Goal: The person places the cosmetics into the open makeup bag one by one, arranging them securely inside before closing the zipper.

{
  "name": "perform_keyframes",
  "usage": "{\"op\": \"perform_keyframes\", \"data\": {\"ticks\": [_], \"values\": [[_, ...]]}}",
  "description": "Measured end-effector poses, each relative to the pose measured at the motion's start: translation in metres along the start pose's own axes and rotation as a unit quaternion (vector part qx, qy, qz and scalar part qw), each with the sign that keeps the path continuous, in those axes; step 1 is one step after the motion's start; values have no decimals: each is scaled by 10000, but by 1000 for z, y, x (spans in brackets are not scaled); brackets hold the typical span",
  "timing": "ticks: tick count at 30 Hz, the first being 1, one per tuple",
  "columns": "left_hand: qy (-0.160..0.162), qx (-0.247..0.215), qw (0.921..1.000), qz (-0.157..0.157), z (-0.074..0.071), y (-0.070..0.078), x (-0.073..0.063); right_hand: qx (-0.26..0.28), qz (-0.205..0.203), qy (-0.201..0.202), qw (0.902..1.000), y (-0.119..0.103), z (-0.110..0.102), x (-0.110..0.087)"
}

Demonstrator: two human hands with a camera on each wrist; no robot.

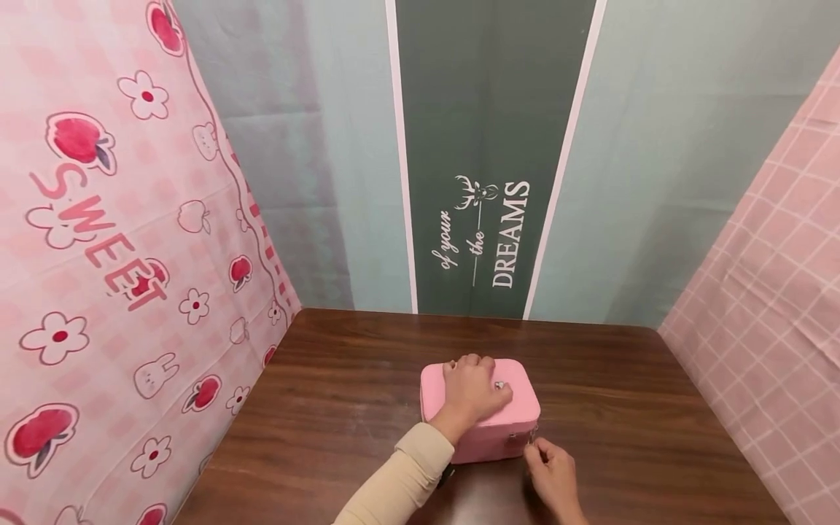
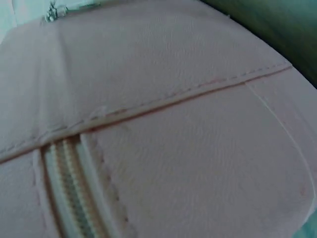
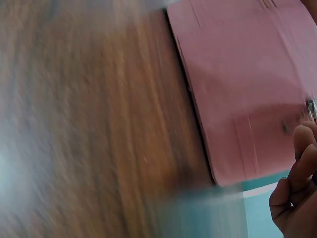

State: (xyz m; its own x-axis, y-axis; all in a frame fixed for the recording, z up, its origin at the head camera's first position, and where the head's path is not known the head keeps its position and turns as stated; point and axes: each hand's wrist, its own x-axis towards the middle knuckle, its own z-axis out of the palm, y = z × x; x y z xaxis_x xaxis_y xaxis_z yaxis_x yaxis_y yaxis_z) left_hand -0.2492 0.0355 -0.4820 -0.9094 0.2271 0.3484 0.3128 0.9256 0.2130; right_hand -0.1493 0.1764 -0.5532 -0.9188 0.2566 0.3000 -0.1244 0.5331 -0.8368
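A pink zippered case [image 1: 518,397] stands upright on the wooden table, its lid down. My left hand [image 1: 471,390] rests on the lid, thumb apart from the fingers, beside a small metal ornament [image 1: 499,385]. At the front right corner my right hand [image 1: 553,472] pinches a zipper pull [image 1: 532,435]. In the right wrist view the curled fingers [image 3: 303,144] are at a small metal piece [image 3: 310,110] on the case's side. Up close, the left wrist view shows a stretch of zipper [image 2: 74,191] below a stitched seam; the left hand cannot be seen there.
Dark brown wood makes up the table top [image 1: 328,408]. Printed cloths hang around it: a pink fruit-and-flower one [image 1: 131,219] on the left, a green one with lettering [image 1: 485,109] behind, a pink checked one [image 1: 774,292] on the right. Something dark lies by the left sleeve.
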Motion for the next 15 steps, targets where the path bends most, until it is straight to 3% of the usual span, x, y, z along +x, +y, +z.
{"op": "perform_keyframes", "data": {"ticks": [6, 11, 15], "values": [[164, 220, 9982, -529, 2, 12, -2, 205, -291, 65, 9993, -1, 14, -6], [32, 229, 9974, -689, 1, 15, -4, 136, -294, 237, 9992, 0, 16, -7], [35, 227, 9969, -757, 0, 13, -6, 216, -128, 30, 9997, 1, 16, -10]]}}
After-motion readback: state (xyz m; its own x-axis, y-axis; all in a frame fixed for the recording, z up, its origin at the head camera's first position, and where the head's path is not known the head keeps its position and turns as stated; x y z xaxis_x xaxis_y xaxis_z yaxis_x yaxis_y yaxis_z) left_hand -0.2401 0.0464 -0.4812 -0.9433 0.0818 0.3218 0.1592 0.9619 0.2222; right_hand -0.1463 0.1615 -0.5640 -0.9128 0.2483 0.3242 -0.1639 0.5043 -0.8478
